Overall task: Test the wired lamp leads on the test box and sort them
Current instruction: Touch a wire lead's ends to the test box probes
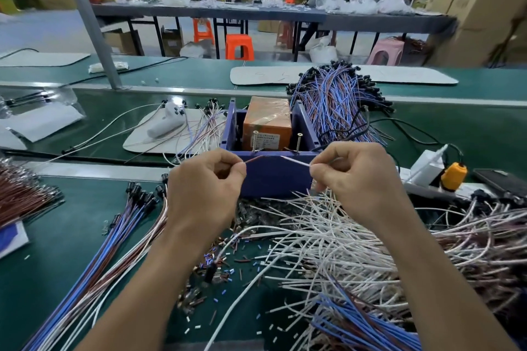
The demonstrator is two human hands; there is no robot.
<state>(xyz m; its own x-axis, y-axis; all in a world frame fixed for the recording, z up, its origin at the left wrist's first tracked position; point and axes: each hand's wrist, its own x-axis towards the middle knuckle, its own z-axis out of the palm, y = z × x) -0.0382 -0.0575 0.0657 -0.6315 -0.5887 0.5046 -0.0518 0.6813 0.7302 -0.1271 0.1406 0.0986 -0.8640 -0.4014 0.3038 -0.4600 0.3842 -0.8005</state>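
Two wire ends, one brown (253, 160) and one white (296, 162), are held up just over the near rim of the purple test box (273, 178). The left hand (205, 188) pinches the brown end between thumb and forefinger, and the right hand (356, 179) pinches the white end the same way. The hands are apart, one at each side of the box front. Whether the bare tips touch anything on the box cannot be told.

Inside the box sits an orange block (268, 120) wrapped in clear tape. Its pale label carries print that is too small to read. Two brass screws (299, 142) stand upright in front of the block.

Below the right hand a loose pile of white leads (328, 239) spreads over the green belt (65, 236). Short cut bits of insulation (228, 265) are scattered beside the pile. To the left lies a bundle of blue and brown leads (122, 239) with black lamp holders at its far end. A large heap of the same leads (336, 100) rises behind the box. Left of the box, a white handheld controller (168, 120) rests on a pale mat. At right, a white charger (425, 167) and an orange plug (454, 175) sit on a power strip.
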